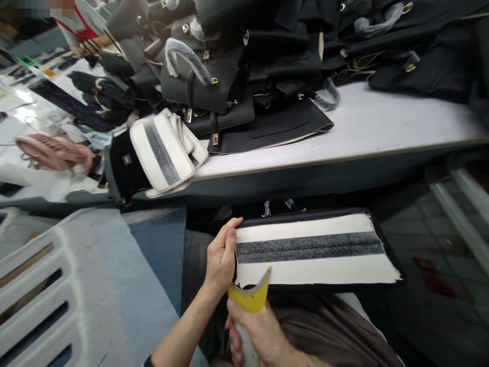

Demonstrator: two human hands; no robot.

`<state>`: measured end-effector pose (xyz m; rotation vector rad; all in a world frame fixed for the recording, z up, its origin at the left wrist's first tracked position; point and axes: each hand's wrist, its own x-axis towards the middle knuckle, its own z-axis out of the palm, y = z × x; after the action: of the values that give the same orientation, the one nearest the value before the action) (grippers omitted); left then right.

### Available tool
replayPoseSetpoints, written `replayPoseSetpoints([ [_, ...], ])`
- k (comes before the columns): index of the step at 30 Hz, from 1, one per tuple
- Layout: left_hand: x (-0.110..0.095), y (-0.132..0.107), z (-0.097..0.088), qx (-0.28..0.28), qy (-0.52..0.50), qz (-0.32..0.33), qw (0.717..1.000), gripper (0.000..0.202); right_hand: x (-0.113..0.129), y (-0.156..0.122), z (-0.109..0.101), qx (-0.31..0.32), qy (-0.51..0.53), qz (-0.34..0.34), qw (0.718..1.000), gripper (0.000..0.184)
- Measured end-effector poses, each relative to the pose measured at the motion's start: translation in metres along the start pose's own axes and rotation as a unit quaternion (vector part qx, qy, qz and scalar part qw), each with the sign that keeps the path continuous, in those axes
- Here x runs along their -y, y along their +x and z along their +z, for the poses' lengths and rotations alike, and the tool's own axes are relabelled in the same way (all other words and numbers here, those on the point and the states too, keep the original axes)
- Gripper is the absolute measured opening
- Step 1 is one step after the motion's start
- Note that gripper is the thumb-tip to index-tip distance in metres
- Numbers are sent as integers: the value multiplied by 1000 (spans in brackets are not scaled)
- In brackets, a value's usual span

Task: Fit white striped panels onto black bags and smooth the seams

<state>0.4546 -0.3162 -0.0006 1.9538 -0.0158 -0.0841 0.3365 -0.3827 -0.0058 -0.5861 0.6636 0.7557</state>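
Observation:
My left hand [221, 255] grips the left end of a long cream panel [317, 267] with a grey strip down its middle and a black backing, held flat over my lap. My right hand [260, 331] is closed around a white handle that carries a curved yellow scraper blade [250, 294]. The blade's tip touches the near left edge of the panel.
A grey workbench edge [344, 158] runs across just beyond the panel. On it lie a pile of black bag parts with gold fittings [244, 71] and a stack of similar cream-and-grey panels [164, 153]. A pink object [49, 152] lies at far left. A slotted white crate [46, 285] stands at my lower left.

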Motion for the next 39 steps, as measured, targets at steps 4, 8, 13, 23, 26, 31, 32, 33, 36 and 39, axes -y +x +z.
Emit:
replayPoseSetpoints([
  [4, -1, 0, 1, -4, 2, -4, 1000, 34, 1, 2, -6, -2, -25, -7, 1000, 60],
  [8, -2, 1, 1, -5, 7, -7, 1000, 34, 8, 0, -8, 3, -42, -6, 999, 60],
  [13, -3, 1, 5, -17, 11, -13, 1000, 35, 10, 1, -10, -19, -52, -13, 998, 58],
  [23, -21, 1, 13, -37, 107, 21, 993, 31, 11, -2, -7, -28, -25, -21, 999, 67],
  [26, -25, 4, 14, -39, 84, 23, 995, 28, 11, -8, -1, -26, -3, -41, 999, 67],
  [31, -15, 10, 13, -59, -47, -16, 997, 41, 21, -30, -8, 24, -23, -39, 999, 59],
  [32, -11, 8, 12, -69, -85, -32, 993, 47, 27, -38, -13, 35, -34, -47, 998, 57],
  [33, -7, 4, 9, -78, -123, -49, 988, 54, 34, -47, -19, 38, -43, -59, 997, 55],
  [36, 1, -21, -2, -103, -211, -94, 968, 61, 65, -78, -42, 13, -50, -113, 992, 50],
  [39, -1, -56, -8, -103, -302, -126, 939, 54, 106, -105, -69, -51, -36, -194, 979, 47],
])
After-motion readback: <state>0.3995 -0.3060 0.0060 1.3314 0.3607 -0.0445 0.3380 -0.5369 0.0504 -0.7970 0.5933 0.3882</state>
